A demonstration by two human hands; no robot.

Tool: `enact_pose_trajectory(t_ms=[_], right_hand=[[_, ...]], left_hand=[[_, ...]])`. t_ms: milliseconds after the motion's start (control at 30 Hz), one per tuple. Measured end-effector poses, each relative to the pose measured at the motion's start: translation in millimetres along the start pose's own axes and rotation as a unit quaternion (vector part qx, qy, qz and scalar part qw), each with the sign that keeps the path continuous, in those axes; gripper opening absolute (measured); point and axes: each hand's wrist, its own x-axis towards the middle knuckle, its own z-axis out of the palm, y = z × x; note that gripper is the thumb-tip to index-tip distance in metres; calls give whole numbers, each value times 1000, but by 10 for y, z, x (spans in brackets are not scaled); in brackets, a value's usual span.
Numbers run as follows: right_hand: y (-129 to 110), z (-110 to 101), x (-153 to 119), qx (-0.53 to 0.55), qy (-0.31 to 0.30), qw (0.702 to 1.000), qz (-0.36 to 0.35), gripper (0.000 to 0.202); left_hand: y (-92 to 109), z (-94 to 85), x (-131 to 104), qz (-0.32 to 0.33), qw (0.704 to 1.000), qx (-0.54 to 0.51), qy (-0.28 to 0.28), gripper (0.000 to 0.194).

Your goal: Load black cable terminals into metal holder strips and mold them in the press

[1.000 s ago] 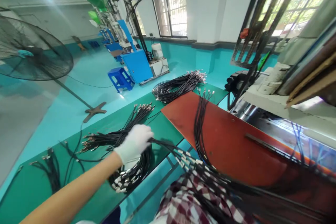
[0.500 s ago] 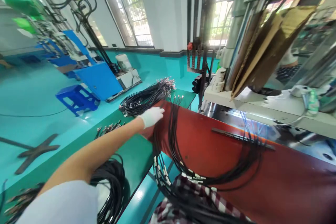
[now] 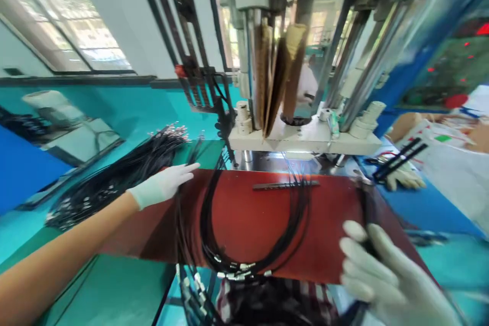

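My left hand [image 3: 168,183], in a white glove, is closed around one end of a bundle of black cables [image 3: 182,229]. Their tips stick up past its fingers, and white connectors show lower down. At the right my right hand [image 3: 385,275], also gloved, grips another end of black cables [image 3: 365,204], blurred by motion. Between the hands a separate looped bundle of black cables [image 3: 208,219] lies on the red-brown board [image 3: 252,229]. Its right end rests by a dark metal strip [image 3: 284,185]. Below the board, cables droop over my checked clothing.
Behind the board stands a press with a pale platen [image 3: 305,140] and steel columns. A heap of black cables [image 3: 126,173] lies at the left. Gloves [image 3: 405,177] rest on a blue surface at the right, near a white sack [image 3: 458,178]. Another person is partly visible behind the press.
My view has swung right, bringing the press to the middle. My right hand has come into view with cables. My left hand stays at the board's left end with its bundle.
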Motion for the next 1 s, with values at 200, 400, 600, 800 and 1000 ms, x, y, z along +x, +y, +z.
enact_pose_trajectory(t_ms=[200,400,600,800,1000], right_hand=[[290,115,513,-74,-83,993,28,39],[141,163,659,-276,-138,951,2,38],[105,270,663,-327,-135,933,64,41],[98,351,764,-84,-69,994,-15,58],[146,338,863,-49,20,998,-25,46]], left_hand=[[890,-269,328,-113,972,-72,191,35],[2257,-456,1261,-7,771,-624,124,57],[2530,-468,1886,59,587,-807,25,54],[2515,-492,1707,153,681,-715,-37,56],[2190,-179,1583,-35,882,-461,90,47]])
